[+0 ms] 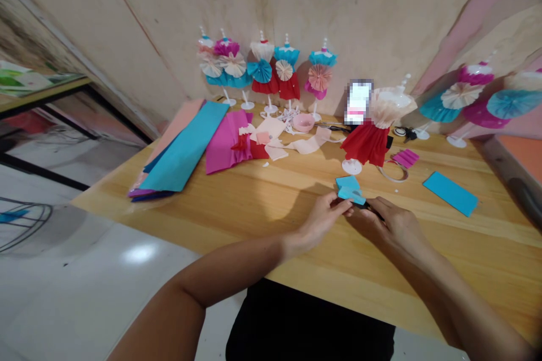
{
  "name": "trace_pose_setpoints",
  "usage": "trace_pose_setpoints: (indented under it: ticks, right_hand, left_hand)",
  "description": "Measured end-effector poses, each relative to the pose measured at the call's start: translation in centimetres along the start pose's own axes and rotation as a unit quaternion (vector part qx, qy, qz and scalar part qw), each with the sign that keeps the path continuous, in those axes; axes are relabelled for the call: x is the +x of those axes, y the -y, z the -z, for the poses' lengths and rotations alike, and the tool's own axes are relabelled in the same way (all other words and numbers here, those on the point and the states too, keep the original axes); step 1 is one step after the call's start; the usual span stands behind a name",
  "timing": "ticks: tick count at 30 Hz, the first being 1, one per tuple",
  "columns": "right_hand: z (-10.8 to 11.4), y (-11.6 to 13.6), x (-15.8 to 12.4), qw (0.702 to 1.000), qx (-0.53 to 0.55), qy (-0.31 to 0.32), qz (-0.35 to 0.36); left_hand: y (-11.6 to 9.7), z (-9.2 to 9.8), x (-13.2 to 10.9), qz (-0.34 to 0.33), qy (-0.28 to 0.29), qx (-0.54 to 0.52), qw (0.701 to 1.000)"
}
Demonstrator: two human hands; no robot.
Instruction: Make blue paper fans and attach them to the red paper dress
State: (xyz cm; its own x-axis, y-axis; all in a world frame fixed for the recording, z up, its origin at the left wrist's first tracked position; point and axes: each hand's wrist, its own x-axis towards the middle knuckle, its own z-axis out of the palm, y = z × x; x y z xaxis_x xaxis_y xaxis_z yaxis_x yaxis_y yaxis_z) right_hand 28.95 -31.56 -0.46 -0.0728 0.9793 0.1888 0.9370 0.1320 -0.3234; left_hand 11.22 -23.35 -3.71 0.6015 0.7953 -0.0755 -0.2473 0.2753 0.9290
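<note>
- Blue folded paper (349, 190), pinched in the left hand (322, 215)
- Black tool (373, 209) (too small to identify), gripped by the right hand (396, 221)
- Red-skirted dress stand (367, 142), just beyond

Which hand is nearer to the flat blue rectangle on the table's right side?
Right. The right hand is left of the flat blue rectangle; the left hand is farther left, holding blue paper.

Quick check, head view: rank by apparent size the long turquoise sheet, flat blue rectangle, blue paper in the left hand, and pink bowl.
1. Long turquoise sheet
2. Flat blue rectangle
Unranked, smallest: blue paper in the left hand and pink bowl; close, with the paper nearer the camera.
</note>
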Motion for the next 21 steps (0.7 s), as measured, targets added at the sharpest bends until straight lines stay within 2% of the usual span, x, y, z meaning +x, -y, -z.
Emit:
trace_pose_setpoints:
  ticks: [7,21]
  right_hand:
    - [-0.1,0.0,0.0,1.0,0.01,-0.007,-0.003]
    - [-0.5,-0.8,0.0,1.0,0.0,-0.016,-0.011]
  left_hand:
    - [0.7,0.2,0.2,0.008,0.01,-0.019,1.0]
    - [0.3,0.1,-0.1,0.017,0.019,-0.038,0.999]
